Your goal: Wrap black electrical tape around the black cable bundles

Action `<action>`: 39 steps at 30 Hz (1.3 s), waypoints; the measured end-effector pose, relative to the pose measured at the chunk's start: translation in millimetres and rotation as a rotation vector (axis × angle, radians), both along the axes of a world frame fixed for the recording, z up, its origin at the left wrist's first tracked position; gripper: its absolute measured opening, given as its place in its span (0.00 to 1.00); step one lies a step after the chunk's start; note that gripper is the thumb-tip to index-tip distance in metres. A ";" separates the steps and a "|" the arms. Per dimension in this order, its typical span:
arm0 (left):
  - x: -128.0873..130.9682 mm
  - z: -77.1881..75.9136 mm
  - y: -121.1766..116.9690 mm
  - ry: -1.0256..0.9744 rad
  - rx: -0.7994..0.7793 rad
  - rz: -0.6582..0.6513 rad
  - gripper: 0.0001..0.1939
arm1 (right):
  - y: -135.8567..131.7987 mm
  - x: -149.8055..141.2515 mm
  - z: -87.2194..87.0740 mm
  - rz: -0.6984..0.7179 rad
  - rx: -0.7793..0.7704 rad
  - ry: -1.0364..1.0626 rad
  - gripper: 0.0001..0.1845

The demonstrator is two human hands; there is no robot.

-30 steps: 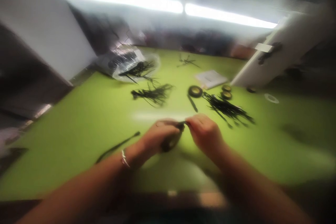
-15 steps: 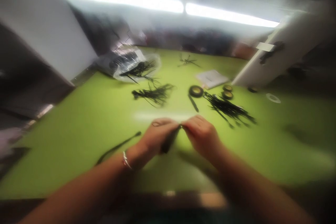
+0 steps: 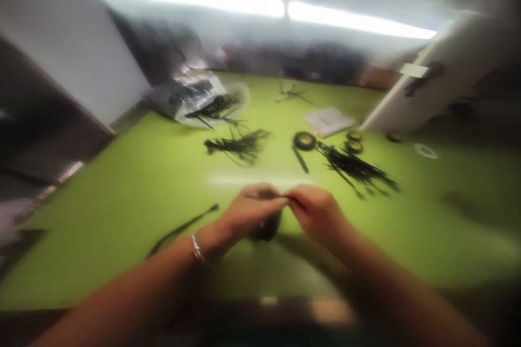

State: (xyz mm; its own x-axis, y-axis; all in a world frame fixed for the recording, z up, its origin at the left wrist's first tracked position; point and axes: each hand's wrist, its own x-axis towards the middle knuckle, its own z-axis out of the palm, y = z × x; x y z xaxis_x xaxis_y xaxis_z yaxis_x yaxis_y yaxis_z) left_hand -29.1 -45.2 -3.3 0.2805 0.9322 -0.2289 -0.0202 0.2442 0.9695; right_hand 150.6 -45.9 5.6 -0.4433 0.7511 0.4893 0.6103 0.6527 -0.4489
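Observation:
My left hand [image 3: 256,206] and my right hand [image 3: 315,209] meet above the near middle of the green table. Both are closed in a pinch on a thin black cable [image 3: 284,196], its short visible stretch running between the fingertips. Under my left hand is a dark, blurred object [image 3: 268,227], partly covered by the palm; its kind cannot be made out. A single black cable with a plug-like end [image 3: 214,207] lies on the table beside my left wrist, partly hidden by the forearm.
Farther off lie a tangled bundle of black cables [image 3: 238,146], a clear plastic bag [image 3: 199,97] with more cables, black tape rolls [image 3: 304,141], another cable bundle [image 3: 358,168], and a white pad [image 3: 329,121]. White panels [image 3: 431,76] flank the green table [image 3: 122,217].
My fingertips have shifted slightly right, and my left thumb now reaches farther over toward my right hand. The dark object beneath has turned and is more covered. Things on the table stay put.

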 end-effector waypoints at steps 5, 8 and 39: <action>-0.6 -2.0 0.2 -0.083 -0.018 0.036 0.12 | 1.7 2.1 1.1 -0.023 0.093 -0.048 0.07; -3.1 0.2 1.5 -0.147 -0.063 0.012 0.10 | 1.2 3.2 2.4 -0.077 0.244 -0.170 0.10; -1.1 -4.1 3.9 -0.098 -0.053 -0.044 0.10 | 5.2 2.0 -2.4 -0.040 0.130 -0.159 0.09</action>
